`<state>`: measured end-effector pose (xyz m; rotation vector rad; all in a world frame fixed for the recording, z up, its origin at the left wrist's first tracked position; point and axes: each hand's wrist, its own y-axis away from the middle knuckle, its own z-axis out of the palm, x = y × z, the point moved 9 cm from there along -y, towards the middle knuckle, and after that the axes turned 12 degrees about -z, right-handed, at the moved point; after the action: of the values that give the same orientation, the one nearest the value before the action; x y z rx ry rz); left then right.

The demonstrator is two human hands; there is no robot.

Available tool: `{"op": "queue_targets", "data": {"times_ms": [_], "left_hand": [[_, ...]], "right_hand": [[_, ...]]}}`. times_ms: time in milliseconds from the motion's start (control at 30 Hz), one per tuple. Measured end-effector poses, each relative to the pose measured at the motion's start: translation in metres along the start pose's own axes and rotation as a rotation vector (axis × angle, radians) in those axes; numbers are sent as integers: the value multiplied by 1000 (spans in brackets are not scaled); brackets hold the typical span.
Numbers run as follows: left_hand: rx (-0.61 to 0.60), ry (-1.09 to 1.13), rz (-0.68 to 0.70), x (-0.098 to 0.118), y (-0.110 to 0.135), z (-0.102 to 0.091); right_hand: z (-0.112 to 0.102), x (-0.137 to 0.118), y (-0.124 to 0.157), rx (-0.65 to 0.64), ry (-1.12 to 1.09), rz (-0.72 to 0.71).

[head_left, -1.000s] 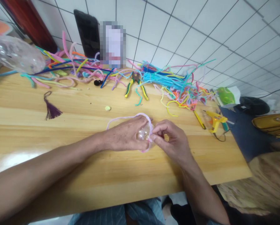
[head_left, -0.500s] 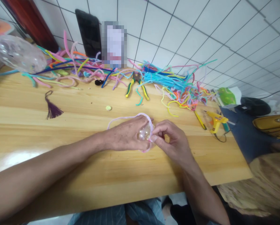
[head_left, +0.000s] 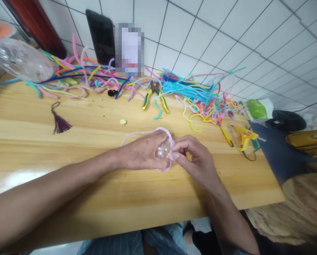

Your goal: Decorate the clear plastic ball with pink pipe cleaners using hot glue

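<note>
My left hand wraps round a clear, shiny plastic piece that looks like a bottle's rounded base, low over the wooden table. A lilac pipe cleaner loops over the far side of this piece, and its loose tail trails left behind my left hand. At the right rim, thumb and forefinger of my right hand pinch the pipe cleaner against the plastic. A bit of pink shows at the near rim. My palms and fingers hide much of the piece.
Pliers lie beyond my hands, beside a bundle of blue pipe cleaners. A yellow glue gun and a yellow cutter lie right. Leftward are a purple tassel and a clear bottle. A phone leans on the tiled wall.
Almost nothing differs. Both hands keep their hold on the plastic piece and the pipe cleaner, with only a tiny shift of the right fingertips.
</note>
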<state>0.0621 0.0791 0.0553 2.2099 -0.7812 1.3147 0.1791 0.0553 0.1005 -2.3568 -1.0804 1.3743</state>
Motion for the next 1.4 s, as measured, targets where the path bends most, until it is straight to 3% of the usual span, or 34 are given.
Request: {"op": "queue_targets", "data": {"times_ms": [500,1000,1400], "left_hand": [[1,61,-45,-1,2,-2],[-6,33,-43,-10,-1,0],[-3,54,3,-3,-1,-1]], "right_hand": [[0,-9,4,-87,116,-142],[7,-30,26,-119,597,-574],[7,-13,41,-75,498,-521]]}}
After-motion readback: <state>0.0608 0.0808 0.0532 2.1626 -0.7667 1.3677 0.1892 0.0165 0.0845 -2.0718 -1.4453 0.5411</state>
